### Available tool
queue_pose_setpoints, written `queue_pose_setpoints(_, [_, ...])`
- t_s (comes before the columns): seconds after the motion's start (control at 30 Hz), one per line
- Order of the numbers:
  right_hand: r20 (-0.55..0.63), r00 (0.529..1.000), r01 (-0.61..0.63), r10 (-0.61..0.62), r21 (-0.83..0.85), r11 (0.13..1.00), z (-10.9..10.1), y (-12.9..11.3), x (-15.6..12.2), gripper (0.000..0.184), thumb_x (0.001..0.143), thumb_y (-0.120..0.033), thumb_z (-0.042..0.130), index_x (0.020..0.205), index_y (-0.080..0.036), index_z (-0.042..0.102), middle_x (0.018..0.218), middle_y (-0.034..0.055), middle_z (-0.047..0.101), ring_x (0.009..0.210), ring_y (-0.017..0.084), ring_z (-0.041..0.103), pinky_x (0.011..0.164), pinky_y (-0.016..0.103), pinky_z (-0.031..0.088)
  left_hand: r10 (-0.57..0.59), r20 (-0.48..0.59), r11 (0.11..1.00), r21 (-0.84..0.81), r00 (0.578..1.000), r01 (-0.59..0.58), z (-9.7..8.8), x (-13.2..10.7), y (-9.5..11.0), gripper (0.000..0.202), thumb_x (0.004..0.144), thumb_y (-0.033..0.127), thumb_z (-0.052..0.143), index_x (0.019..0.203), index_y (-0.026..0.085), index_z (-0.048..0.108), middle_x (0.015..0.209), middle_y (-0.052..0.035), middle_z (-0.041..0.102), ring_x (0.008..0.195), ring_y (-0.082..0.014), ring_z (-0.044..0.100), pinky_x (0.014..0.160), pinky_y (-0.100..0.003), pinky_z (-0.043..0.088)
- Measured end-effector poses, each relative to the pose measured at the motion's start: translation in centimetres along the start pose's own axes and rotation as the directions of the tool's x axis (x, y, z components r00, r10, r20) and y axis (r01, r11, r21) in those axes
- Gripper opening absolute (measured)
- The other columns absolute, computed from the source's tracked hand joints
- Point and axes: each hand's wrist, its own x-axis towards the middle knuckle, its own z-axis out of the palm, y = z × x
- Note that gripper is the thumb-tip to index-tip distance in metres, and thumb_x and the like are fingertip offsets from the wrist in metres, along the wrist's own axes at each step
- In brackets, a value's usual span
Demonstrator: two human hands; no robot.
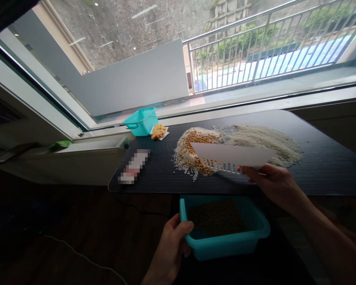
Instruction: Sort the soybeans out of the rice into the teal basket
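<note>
**Beans and rice share a windowsill table**

A person's right hand (273, 184) pinches the lower right corner of a white slotted scraper (234, 155) between thumb and fingers. The scraper is tilted so that its toothed edge rests at the near side of the mixed pile, where yellow beans (195, 148) lie among rice (264, 138) on the dark table (329, 166). The left hand (172, 245) curls round the left corner of a teal tub (225, 247), thumb over the rim. It holds the tub just below the table's near edge, apparently so that its open mouth sits under the scraper. The tub's contents are in shadow but look like more beans. A second teal tub (141, 120) stands near the window beside a yellow packet or cloth (159, 130). One object (135, 166) on the table is blurred out, and the frame cuts off both forearms.
</note>
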Motion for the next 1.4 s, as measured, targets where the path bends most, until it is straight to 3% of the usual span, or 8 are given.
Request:
queue_pose_setpoints(0.2, [-0.08,0.996,-0.038,0.036,-0.016,0.999,-1.4,-1.0,-0.9,0.036,0.059,-0.057,0.076,0.069,-0.022,0.078,0.065,0.0036,0.074,0.058,0.021,0.065,0.058,0.034,0.052,0.007,0.016,1.0,0.011,1.0,-0.007,0.3,0.2,0.2,0.044,0.052,0.044,0.088,0.073,0.016,0.061,0.045,0.0107,0.04,0.037,-0.0041,0.03,0.038,-0.02,0.021])
queue_pose_setpoints(0.33, [-0.126,0.991,-0.046,0.047,0.012,0.999,-2.0,-1.3,-0.3,0.034,0.059,-0.055,0.076,0.071,-0.023,0.078,0.071,0.004,0.077,0.062,0.021,0.067,0.061,0.035,0.055,0.001,0.03,1.0,0.013,1.0,-0.001,0.3,0.2,0.1,0.041,0.055,0.042,0.087,0.072,0.017,0.06,0.046,0.0102,0.041,0.037,-0.0038,0.03,0.039,-0.02,0.02])
queue_pose_setpoints(0.57, [0.027,0.999,0.039,-0.037,-0.081,0.996,-0.1,-0.7,2.6,0.037,0.059,-0.054,0.074,0.073,-0.02,0.079,0.068,0.0047,0.076,0.065,0.023,0.068,0.064,0.035,0.053,0.003,0.035,1.0,-0.018,0.999,-0.002,0.3,0.0,0.1,0.036,0.061,0.039,0.085,0.077,0.016,0.063,0.047,0.0101,0.041,0.04,-0.004,0.03,0.041,-0.02,0.021])
queue_pose_setpoints(0.73, [0.072,0.994,0.084,-0.078,-0.081,0.993,1.2,-1.2,3.0,0.029,0.059,-0.049,0.073,0.066,-0.021,0.078,0.068,0.0027,0.076,0.072,0.024,0.07,0.069,0.033,0.053,0.013,0.045,1.0,-0.013,0.999,-0.013,0.2,0.0,0.2,0.033,0.062,0.038,0.084,0.075,0.016,0.062,0.047,0.0097,0.041,0.04,-0.0043,0.031,0.041,-0.02,0.021])
queue_pose_setpoints(0.93, [0.15,0.984,0.117,-0.1,-0.112,0.987,2.0,-1.4,3.1,0.032,0.064,-0.048,0.072,0.074,-0.019,0.081,0.072,0.004,0.078,0.074,0.026,0.072,0.067,0.033,0.053,0.01,0.015,1.0,-0.015,1.0,-0.01,-0.1,0.1,0.2,0.033,0.06,0.036,0.084,0.075,0.016,0.062,0.047,0.0093,0.043,0.04,-0.0051,0.035,0.041,-0.02,0.024])
queue_pose_setpoints(1.17, [0.161,0.981,0.133,-0.11,-0.137,0.982,2.2,-0.5,2.9,0.039,0.066,-0.052,0.069,0.081,-0.018,0.083,0.076,0.0068,0.08,0.078,0.032,0.074,0.068,0.039,0.055,0.003,-0.019,1.0,-0.025,1.0,-0.004,0.1,0.0,0.5,0.036,0.055,0.037,0.085,0.071,0.017,0.059,0.045,0.0101,0.042,0.038,-0.0046,0.033,0.04,-0.02,0.024])
queue_pose_setpoints(1.4, [0.184,0.971,0.18,-0.152,-0.144,0.973,2.2,-0.2,2.4,0.029,0.068,-0.05,0.07,0.076,-0.025,0.081,0.072,0.0012,0.08,0.074,0.028,0.075,0.065,0.036,0.057,0.023,0.003,0.999,-0.037,1.0,-0.023,-0.1,0.0,0.1,0.033,0.06,0.036,0.084,0.071,0.017,0.059,0.044,0.0108,0.039,0.038,-0.0041,0.03,0.039,-0.019,0.021])
